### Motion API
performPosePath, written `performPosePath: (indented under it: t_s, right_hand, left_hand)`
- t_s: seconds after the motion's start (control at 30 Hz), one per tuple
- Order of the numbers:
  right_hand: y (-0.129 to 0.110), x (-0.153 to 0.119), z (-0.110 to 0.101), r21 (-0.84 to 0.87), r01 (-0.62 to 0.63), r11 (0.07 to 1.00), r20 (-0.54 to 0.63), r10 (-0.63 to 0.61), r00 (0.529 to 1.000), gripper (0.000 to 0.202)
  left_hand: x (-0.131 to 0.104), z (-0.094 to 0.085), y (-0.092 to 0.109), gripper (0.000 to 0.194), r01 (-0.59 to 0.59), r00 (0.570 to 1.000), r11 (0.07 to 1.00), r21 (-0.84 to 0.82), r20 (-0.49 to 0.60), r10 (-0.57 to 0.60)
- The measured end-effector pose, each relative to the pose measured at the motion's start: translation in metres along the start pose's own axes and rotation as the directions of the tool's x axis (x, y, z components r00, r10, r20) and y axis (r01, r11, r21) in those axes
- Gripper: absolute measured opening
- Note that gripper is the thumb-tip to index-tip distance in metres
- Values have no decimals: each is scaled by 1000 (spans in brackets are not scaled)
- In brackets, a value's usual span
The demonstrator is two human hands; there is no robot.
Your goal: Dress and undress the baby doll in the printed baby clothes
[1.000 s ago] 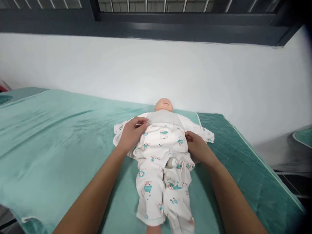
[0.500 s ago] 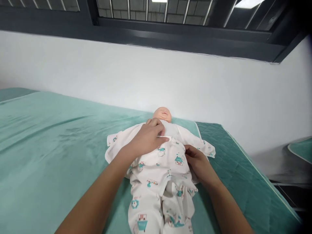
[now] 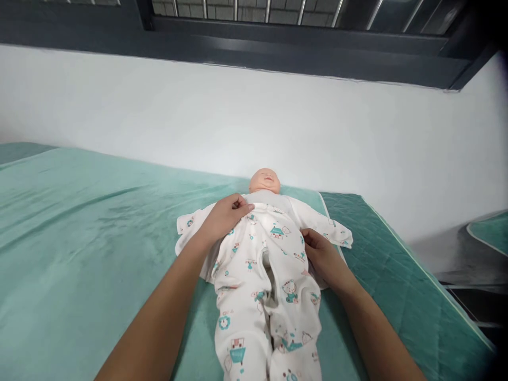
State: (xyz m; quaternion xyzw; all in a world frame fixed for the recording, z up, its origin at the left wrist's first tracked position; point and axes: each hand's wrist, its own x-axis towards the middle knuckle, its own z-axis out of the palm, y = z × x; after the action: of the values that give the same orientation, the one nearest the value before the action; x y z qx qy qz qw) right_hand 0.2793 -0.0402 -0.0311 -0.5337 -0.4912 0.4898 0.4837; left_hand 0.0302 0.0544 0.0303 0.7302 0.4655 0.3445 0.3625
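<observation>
A baby doll [image 3: 264, 181] lies on its back, head toward the wall, in a white long-sleeved top [image 3: 315, 221] whose sleeves spread to both sides. White patterned baby pants [image 3: 278, 248] cover its legs and belly, with the waistband up at the chest. A slit shows at the crotch. At the waistband's upper left corner, my left hand [image 3: 227, 216] is closed, pinching the cloth between thumb and fingers. My right hand [image 3: 322, 259] is closed at the right hip, its fingertips gripping the side of the pants and partly hidden by it.
Beneath the doll is a light green sheet [image 3: 99, 238], with a darker green quilted mat [image 3: 400, 286] along the right. A white wall [image 3: 190, 121] rises behind the doll's head, under a dark window frame [image 3: 278, 45] with metal bars. Another green-covered surface [image 3: 492, 233] stands at far right.
The pants' waistband has been drawn up the chest, and the cloth over the legs is straighter, baring the crotch slit. My left hand has shifted left with the waistband; my right hand stays nearly in place.
</observation>
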Motion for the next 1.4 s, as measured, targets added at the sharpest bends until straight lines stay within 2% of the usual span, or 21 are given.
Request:
performPosePath:
  t_s: [0.23, 0.33, 0.43, 0.53, 0.63, 0.7, 0.9, 0.93, 1.0, 1.07, 1.13, 1.27, 1.4]
  right_hand:
    - [-8, -2, -2, -29, 9, 1000, 90, -7, 996, 25]
    - [-6, -2, -6, -42, 17, 999, 124, -11, 992, 21]
    - [-2, -1, -9, -79, 21, 997, 122, -11, 993, 16]
    - [0, -1, -8, -84, 13, 996, 104, -4, 995, 14]
    - [0, -2, -5, -84, 16, 996, 81, -9, 997, 14]
    - [0, -1, -3, -99, 11, 995, 50, -6, 999, 14]
    - [6, 5, -2, -289, -66, 955, -177, 15, 984, 11]
    - [5, 5, -1, -315, -70, 946, -194, 8, 981, 9]
    - [1, 5, 2, -339, -46, 940, -176, -16, 984, 10]
    - [-4, 4, 5, -343, -13, 939, -124, -31, 992, 21]
    - [-8, 3, 7, -365, -1, 931, -81, -30, 996, 27]
    - [-11, -1, 6, -436, 33, 899, -43, -57, 997, 25]
    - [-12, -5, 7, -461, 97, 882, -26, -123, 992, 25]
  left_hand:
    - [-19, -28, -16, 25, 132, 970, 985, -108, 216, -107]
    - [-22, -35, -21, 20, 163, 944, 968, -189, 314, -98]
    - [-25, -40, -24, 16, 183, 900, 948, -262, 433, -54]
    - [-26, -41, -26, 18, 166, 873, 955, -245, 486, -27]
    - [-25, -39, -27, 11, 161, 865, 970, -183, 499, -49]
    - [-24, -39, -30, 9, 184, 879, 963, -197, 471, -72]
    - [-17, -28, -42, 16, 351, 925, 898, -267, 249, -287]
    - [-16, -25, -42, 15, 353, 929, 900, -255, 212, -304]
    - [-16, -20, -41, 11, 302, 945, 936, -184, 187, -268]
    - [-17, -19, -37, 10, 202, 957, 976, -83, 231, -178]
    - [-18, -21, -35, 14, 129, 944, 991, -22, 308, -116]
    - [-21, -29, -37, 21, 139, 903, 990, -38, 416, -111]
    - [-21, -31, -40, 29, 116, 879, 987, -109, 474, -51]
